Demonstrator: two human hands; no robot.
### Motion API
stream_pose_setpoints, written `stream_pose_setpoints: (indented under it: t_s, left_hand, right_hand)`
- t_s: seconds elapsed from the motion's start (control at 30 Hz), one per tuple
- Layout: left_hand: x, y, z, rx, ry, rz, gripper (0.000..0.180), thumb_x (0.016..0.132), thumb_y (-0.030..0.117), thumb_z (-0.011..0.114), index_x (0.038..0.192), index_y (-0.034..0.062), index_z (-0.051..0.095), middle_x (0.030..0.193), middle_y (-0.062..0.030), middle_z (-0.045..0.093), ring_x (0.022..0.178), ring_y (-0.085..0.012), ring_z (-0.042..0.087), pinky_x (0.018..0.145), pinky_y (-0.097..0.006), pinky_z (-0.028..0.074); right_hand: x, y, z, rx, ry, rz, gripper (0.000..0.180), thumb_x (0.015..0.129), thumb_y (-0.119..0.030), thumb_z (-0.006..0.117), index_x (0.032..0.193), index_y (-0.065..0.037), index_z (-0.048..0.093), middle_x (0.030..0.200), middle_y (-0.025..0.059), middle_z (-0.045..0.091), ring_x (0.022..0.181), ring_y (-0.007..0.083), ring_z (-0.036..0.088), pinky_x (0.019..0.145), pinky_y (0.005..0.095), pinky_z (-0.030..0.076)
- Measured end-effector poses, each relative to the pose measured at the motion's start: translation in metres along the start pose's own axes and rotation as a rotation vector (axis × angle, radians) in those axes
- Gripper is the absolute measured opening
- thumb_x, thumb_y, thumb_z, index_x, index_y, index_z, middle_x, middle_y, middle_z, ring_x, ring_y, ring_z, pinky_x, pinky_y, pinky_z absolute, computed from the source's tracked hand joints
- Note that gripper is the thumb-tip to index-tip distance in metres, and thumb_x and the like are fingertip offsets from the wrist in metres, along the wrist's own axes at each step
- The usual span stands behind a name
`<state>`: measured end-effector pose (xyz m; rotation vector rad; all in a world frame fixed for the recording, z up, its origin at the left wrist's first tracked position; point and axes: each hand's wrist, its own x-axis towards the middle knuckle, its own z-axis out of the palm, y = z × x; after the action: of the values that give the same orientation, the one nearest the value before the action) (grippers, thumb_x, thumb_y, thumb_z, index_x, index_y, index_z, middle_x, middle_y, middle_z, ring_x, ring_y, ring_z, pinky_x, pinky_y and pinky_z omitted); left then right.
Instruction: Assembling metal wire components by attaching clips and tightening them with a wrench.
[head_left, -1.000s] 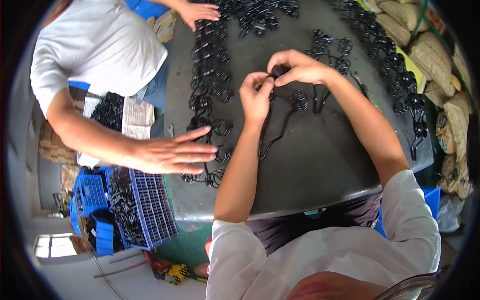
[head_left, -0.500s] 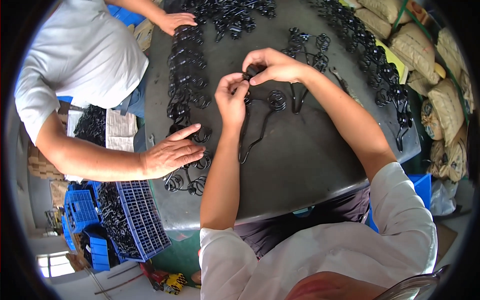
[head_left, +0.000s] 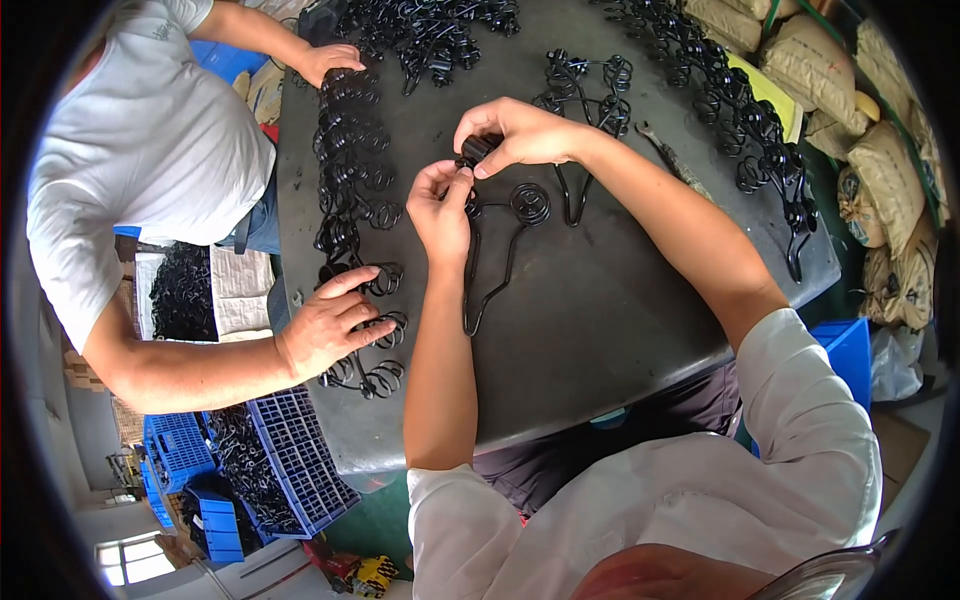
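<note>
My right hand (head_left: 522,135) pinches a short ribbed black cylinder (head_left: 482,148) between thumb and fingers. Just below and to its left, my left hand (head_left: 441,212) has its fingertips closed at the end of a black bent-wire piece with a coiled loop (head_left: 513,238); the fingers hide that end. The cylinder and the left fingertips meet or nearly meet; I cannot tell which. The wire's long legs trail toward me over the dark table (head_left: 590,310). Another coiled wire piece (head_left: 575,95) lies beyond my right wrist.
A co-worker at the left rests one hand (head_left: 335,325) over a row of coiled wire parts (head_left: 350,180). More parts are heaped at the far edge (head_left: 430,35) and lined up at right (head_left: 735,110). A wrench (head_left: 660,145) lies near them. Blue crates (head_left: 305,460) stand lower left, sacks (head_left: 812,70) at right.
The whole scene has shifted a little left in view. My right fingers have turned so more of the black cylinder shows. Both hands keep their hold.
</note>
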<state>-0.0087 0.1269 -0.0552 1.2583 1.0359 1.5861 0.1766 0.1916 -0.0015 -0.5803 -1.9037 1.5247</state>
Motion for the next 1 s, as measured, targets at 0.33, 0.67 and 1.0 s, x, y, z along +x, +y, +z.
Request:
stream_pose_setpoints:
  t_s: [0.33, 0.67, 1.0]
  left_hand:
    - [-0.005, 0.0, -0.001, 0.133, 0.042, 0.053, 0.011, 0.091, -0.001, 0.066, 0.101, -0.0037, 0.064, 0.088, -0.0071, 0.069, 0.07, -0.0119, 0.063, 0.066, -0.025, 0.052]
    - [-0.011, 0.004, 0.001, 0.091, 0.01, 0.118, 0.011, 0.09, -0.005, 0.063, 0.101, -0.0032, 0.062, 0.087, -0.0092, 0.069, 0.071, -0.0141, 0.064, 0.069, -0.025, 0.052]
    - [-0.016, 0.02, -0.017, 0.133, 0.093, 0.013, 0.033, 0.103, 0.024, 0.056, 0.086, -0.0032, 0.065, 0.074, -0.0078, 0.064, 0.067, -0.0136, 0.061, 0.064, -0.027, 0.049]
  right_hand:
    - [0.002, 0.003, 0.002, -0.04, -0.036, -0.029, 0.034, 0.076, 0.01, 0.076, 0.108, 0.001, 0.066, 0.097, 0.0039, 0.068, 0.09, 0.013, 0.064, 0.081, 0.0291, 0.055]
    - [-0.001, -0.002, -0.001, -0.072, -0.048, -0.044, 0.032, 0.076, 0.014, 0.072, 0.105, 0.001, 0.067, 0.096, 0.004, 0.069, 0.089, 0.0134, 0.064, 0.08, 0.029, 0.053]
    - [-0.001, -0.01, -0.01, 0.147, -0.038, -0.084, 0.03, 0.08, 0.009, 0.073, 0.109, 0.0, 0.068, 0.094, 0.0017, 0.067, 0.086, 0.0092, 0.061, 0.079, 0.0247, 0.051]
